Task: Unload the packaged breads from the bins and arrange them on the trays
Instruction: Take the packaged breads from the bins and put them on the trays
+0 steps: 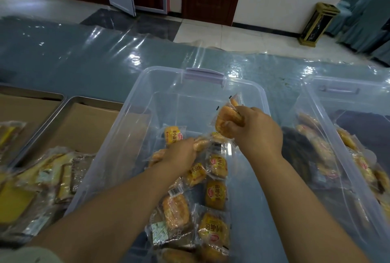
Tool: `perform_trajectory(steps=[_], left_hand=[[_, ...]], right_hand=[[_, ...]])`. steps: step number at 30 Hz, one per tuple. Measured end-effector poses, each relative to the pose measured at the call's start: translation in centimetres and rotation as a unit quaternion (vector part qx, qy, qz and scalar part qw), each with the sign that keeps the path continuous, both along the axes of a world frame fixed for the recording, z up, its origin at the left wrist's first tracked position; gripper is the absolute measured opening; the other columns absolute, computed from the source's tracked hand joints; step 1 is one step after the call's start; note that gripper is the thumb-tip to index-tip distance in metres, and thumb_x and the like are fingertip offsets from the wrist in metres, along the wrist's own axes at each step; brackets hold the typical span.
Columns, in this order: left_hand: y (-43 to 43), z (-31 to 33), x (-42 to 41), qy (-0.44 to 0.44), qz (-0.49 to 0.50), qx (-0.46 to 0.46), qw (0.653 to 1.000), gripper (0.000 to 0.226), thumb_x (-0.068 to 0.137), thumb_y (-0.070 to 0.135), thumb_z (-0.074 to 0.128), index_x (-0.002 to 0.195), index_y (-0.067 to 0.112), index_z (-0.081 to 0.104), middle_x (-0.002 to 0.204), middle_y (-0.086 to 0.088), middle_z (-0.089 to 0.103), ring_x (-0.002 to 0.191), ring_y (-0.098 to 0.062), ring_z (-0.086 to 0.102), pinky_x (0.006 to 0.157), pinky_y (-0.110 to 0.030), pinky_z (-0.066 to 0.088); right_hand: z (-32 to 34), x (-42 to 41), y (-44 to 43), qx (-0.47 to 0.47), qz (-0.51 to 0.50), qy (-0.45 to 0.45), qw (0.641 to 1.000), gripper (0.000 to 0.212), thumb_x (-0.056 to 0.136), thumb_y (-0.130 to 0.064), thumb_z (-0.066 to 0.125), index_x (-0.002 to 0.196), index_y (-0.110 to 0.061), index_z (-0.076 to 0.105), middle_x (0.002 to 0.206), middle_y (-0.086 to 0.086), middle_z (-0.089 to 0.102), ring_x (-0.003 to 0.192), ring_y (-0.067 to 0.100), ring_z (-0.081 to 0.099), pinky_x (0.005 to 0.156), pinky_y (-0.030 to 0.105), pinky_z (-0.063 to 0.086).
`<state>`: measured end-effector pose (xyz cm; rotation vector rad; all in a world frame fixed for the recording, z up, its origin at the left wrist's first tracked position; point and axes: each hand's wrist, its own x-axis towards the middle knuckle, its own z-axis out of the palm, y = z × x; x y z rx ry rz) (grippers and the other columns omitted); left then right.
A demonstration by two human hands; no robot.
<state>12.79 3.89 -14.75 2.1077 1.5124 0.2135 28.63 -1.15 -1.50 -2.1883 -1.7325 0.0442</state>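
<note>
Right grip (257, 131): fingers are curling tight round a bread (229, 122), holding it up over the bin (145, 87), clear of the heap (215, 194).
Left grip (182, 153): is reaching low into the bin, fingers pinching a second bread (200, 144) on the heap.
Risk: slick wrappers are inviting a slip; a loose hold may drop a bread, a hard squeeze may crush it.
Tray (69, 103): is lying left of the bin on the table (84, 62), partly filled.

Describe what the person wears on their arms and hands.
Both the left hand and the right hand are bare: no gloves, and no rings, watch or bracelet show. Both forearms are uncovered. A pale grey-green fabric edge, probably a short sleeve, shows at the left arm's upper end.
</note>
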Motion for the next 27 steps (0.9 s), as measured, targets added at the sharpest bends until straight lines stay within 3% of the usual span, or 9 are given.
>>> perform_trajectory(steps=[5, 10, 15, 17, 20, 22, 24, 25, 27], left_hand=[[0.1, 5.2, -0.6, -0.125, 0.098, 0.041, 0.987, 0.018, 0.092, 0.035, 0.049, 0.101, 0.02, 0.052, 0.082, -0.001, 0.058, 0.074, -0.023, 0.053, 0.057, -0.032, 0.033], [-0.3, 11.6, -3.7, -0.269, 0.15, 0.04, 0.951, 0.016, 0.088, 0.036, 0.054, 0.092, 0.02, 0.055, 0.082, 0.0, 0.06, 0.077, -0.022, 0.057, 0.063, -0.035, 0.043], [-1.3, 17.4, -11.9, -0.28, 0.159, 0.151, 0.935, 0.011, 0.085, 0.039, 0.056, 0.087, 0.028, 0.053, 0.078, 0.005, 0.062, 0.072, -0.018, 0.056, 0.06, -0.032, 0.041], [-2.1, 19.0, -16.9, -0.295, 0.17, 0.188, 0.921, 0.013, 0.084, 0.041, 0.057, 0.082, 0.032, 0.048, 0.07, 0.009, 0.058, 0.063, -0.006, 0.053, 0.052, -0.028, 0.035], [-3.6, 20.0, -25.6, -0.32, 0.196, 0.206, 0.904, 0.015, 0.08, 0.044, 0.06, 0.085, 0.035, 0.05, 0.068, 0.014, 0.056, 0.066, 0.001, 0.055, 0.05, -0.021, 0.032], [-4.6, 19.6, -32.1, -0.331, 0.223, 0.21, 0.893, 0.017, 0.077, 0.043, 0.062, 0.088, 0.033, 0.053, 0.072, 0.013, 0.059, 0.069, 0.003, 0.055, 0.053, -0.023, 0.038], [-5.6, 18.6, -38.6, -0.322, 0.262, 0.211, 0.885, 0.021, 0.074, 0.042, 0.063, 0.09, 0.032, 0.055, 0.075, 0.012, 0.061, 0.068, 0.001, 0.056, 0.057, -0.028, 0.045], [-6.2, 17.9, -41.8, -0.311, 0.283, 0.209, 0.883, 0.022, 0.072, 0.043, 0.063, 0.09, 0.034, 0.055, 0.075, 0.013, 0.061, 0.068, 0.001, 0.056, 0.059, -0.029, 0.047], [-7.4, 16.2, -47.9, -0.29, 0.312, 0.207, 0.881, 0.02, 0.071, 0.042, 0.063, 0.089, 0.041, 0.054, 0.075, 0.016, 0.061, 0.068, 0.002, 0.056, 0.057, -0.025, 0.045]], right_hand=[[0.6, -0.6, -0.5, 0.047, 0.001, 0.024, 0.999, 0.024, 0.087, -0.038, 0.059, 0.107, -0.024, 0.061, 0.083, -0.007, 0.049, 0.067, 0.014, 0.045, 0.05, 0.022, 0.025], [2.3, -4.4, -0.5, 0.069, 0.05, 0.007, 0.996, 0.03, 0.087, -0.037, 0.06, 0.115, -0.024, 0.062, 0.094, -0.004, 0.057, 0.069, 0.012, 0.043, 0.052, 0.023, 0.026], [5.2, -12.8, 0.2, 0.199, 0.089, 0.035, 0.975, 0.032, 0.082, -0.036, 0.066, 0.111, -0.024, 0.063, 0.095, -0.001, 0.061, 0.071, 0.017, 0.053, 0.052, 0.019, 0.024], [6.5, -17.6, 0.5, 0.236, 0.109, 0.071, 0.963, 0.048, 0.08, -0.039, 0.066, 0.125, -0.034, 0.051, 0.104, 0.0, 0.062, 0.076, 0.017, 0.057, 0.055, 0.02, 0.034], [7.8, -26.3, 0.6, 0.217, 0.133, 0.153, 0.955, 0.076, 0.075, -0.047, 0.064, 0.139, -0.044, 0.024, 0.105, -0.01, 0.056, 0.083, 0.014, 0.059, 0.069, 0.033, 0.049], [7.7, -32.6, 1.0, 0.177, 0.16, 0.182, 0.954, 0.081, 0.074, -0.042, 0.07, 0.141, -0.04, 0.024, 0.108, -0.011, 0.054, 0.088, 0.013, 0.058, 0.073, 0.036, 0.051], [7.0, -39.2, 1.6, 0.087, 0.208, 0.254, 0.94, 0.069, 0.069, -0.034, 0.076, 0.129, -0.034, 0.043, 0.109, -0.001, 0.057, 0.087, 0.017, 0.06, 0.069, 0.041, 0.056], [6.4, -42.6, 1.7, 0.041, 0.235, 0.291, 0.927, 0.052, 0.066, -0.031, 0.078, 0.113, -0.028, 0.055, 0.103, 0.006, 0.059, 0.081, 0.018, 0.063, 0.063, 0.039, 0.058], [4.7, -49.0, 1.7, -0.011, 0.275, 0.325, 0.905, 0.026, 0.062, -0.022, 0.08, 0.079, -0.02, 0.061, 0.086, 0.016, 0.06, 0.062, 0.009, 0.063, 0.047, 0.025, 0.054]])
